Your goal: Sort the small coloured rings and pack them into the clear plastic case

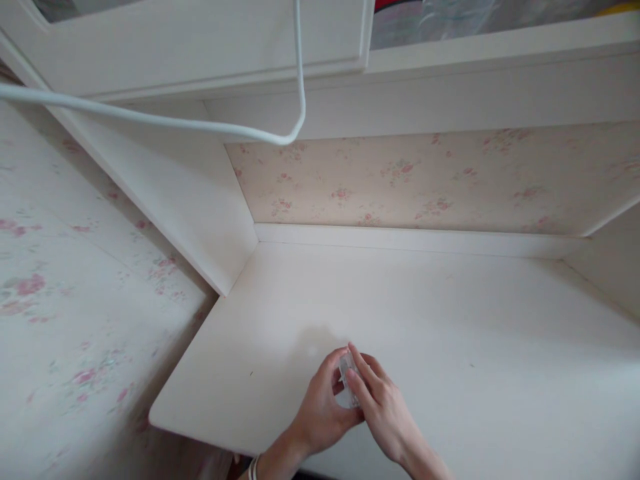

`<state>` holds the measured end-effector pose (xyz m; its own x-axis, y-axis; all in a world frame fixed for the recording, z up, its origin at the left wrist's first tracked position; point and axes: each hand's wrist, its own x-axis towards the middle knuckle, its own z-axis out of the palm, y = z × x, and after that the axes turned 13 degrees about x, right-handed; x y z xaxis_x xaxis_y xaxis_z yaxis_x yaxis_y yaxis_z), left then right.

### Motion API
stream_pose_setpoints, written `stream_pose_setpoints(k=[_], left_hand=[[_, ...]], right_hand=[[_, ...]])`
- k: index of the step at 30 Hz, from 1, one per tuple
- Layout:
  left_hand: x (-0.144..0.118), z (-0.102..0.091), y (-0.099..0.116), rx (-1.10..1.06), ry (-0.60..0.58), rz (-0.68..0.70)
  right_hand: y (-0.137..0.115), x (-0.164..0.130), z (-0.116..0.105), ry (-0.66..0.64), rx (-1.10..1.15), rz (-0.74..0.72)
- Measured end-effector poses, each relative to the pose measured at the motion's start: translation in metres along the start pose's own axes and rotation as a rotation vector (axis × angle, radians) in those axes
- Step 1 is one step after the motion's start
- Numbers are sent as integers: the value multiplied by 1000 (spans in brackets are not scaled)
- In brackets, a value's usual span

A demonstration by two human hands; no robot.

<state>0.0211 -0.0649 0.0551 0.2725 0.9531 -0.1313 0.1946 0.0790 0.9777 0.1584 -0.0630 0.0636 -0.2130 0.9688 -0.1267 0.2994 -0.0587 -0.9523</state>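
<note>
Both hands meet low in the middle of the view, just above the white desk top (450,347). A small clear plastic object (347,380) is pinched between them. My left hand (320,413) cups it from the left, thumb and fingers curled around it. My right hand (383,407) presses on it from the right with fingers stretched along its top. Most of the object is hidden by the fingers, so its shape is unclear. A pale bracelet (254,468) shows at my left wrist.
The desk sits in a recess with floral wallpaper (425,180) behind and white side panels. A white cable (200,123) hangs in a loop above. A cupboard door (200,40) and shelf are overhead. A wall with floral wallpaper (75,287) runs along the left.
</note>
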Motion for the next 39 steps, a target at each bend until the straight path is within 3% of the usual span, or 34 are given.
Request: stream_pose_setpoints(k=[15,24,31,39], left_hand=[[-11,-42,-9,-160,-102,0],[-18,-52,-13,-146,-248,-80],[-22,-57,-14,-113,-226,-78],[-11,-69,-12,-116,-124,-41]], right_hand=[[-13,4,39,12,-196,-12],[-4,-7,45,16,-129,113],[11,-12,45,-175,-18,112],[-17,7,30,-94,122,65]])
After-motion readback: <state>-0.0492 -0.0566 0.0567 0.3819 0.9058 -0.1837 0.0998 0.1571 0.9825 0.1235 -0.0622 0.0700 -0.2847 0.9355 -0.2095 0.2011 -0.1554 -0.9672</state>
